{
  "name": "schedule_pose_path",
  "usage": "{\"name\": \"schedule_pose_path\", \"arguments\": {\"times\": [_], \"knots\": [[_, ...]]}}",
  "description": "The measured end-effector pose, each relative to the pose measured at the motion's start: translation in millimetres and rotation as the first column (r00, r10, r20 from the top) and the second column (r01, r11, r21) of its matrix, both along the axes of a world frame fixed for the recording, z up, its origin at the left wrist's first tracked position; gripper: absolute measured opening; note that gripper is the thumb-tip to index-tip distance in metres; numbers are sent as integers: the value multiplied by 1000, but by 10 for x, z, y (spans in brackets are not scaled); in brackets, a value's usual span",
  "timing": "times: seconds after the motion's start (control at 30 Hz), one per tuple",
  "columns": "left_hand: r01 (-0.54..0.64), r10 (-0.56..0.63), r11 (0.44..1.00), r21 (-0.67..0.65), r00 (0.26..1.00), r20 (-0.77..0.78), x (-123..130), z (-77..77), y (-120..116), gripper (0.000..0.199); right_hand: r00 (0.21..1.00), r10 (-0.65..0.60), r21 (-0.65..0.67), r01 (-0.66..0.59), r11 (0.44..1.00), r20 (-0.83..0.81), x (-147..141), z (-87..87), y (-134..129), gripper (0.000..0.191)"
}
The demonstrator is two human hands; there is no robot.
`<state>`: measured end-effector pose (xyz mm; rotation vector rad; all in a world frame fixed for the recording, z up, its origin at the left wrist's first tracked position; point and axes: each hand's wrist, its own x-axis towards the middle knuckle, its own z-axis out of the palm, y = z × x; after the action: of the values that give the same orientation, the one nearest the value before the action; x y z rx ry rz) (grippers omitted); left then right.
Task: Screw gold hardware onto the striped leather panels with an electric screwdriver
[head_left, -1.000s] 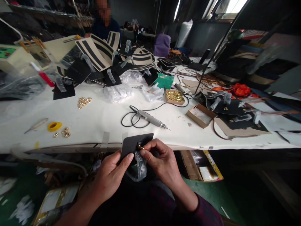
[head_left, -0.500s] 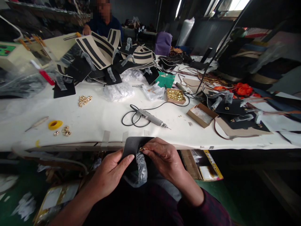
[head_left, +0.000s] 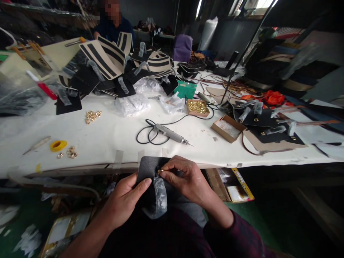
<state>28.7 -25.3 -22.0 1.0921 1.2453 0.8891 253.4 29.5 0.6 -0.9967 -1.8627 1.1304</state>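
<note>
The left hand [head_left: 125, 196] is closed on the side of a flat black piece [head_left: 146, 167], with the thumb on the front and the other fingers tucked behind, where I can't see them well. The right hand [head_left: 189, 179] is almost shut. Its thumb and pointing finger pinch a tiny gold ring [head_left: 160, 172] on the front of the black piece, and there is hardly any gap between those two tips. The black piece is held up and tilted at the near edge of the white table [head_left: 118, 132]; I can't tell if it touches the table. A strip in clear wrap [head_left: 160, 197] hangs down from it, between the two hands. On the table, past the hands, lies a gray tool [head_left: 172, 134] with a thin tip and a black cord [head_left: 139, 134]. A yellow roll [head_left: 58, 145] sits near the left side, with a little pile of gold rings [head_left: 71, 152] just beside it.
</note>
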Motion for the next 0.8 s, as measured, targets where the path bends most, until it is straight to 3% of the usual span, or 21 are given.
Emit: {"name": "schedule_pose_path", "arguments": {"times": [0.17, 0.33, 0.43, 0.5, 0.6, 0.7, 0.8], "knots": [[-32, 33, 999, -33, 998, 45, 12, -33, -25, 46, 986, -158, -23, 157, 987, -52, -22, -15, -42, 19], [-86, 103, 991, -99, 977, 185, 27, -55, -36, 45, 937, -330, -13, 331, 944, -116, 0, -56, -31, 19], [-155, 188, 977, -145, 948, 258, 57, -23, -23, 45, 884, -431, -154, 407, 900, -182, 21, -114, -57, 29], [-204, 255, 960, -191, 919, 299, 84, 26, -6, 49, 875, -413, -338, 320, 885, -254, 25, -152, -139, 37], [-265, 352, 922, -282, 877, 327, 127, 91, 42, 57, 882, -252, -533, 1, 846, -398, -1, -198, -368, 42], [-260, 355, 910, -322, 890, 285, 177, 43, 153, 57, 840, -140, -578, -230, 783, -524, -46, -245, -589, 46], [-243, 318, 926, -290, 915, 248, 241, -140, 324, 61, 786, -198, -584, -240, 776, -585, 9, -270, -645, 45]]}}
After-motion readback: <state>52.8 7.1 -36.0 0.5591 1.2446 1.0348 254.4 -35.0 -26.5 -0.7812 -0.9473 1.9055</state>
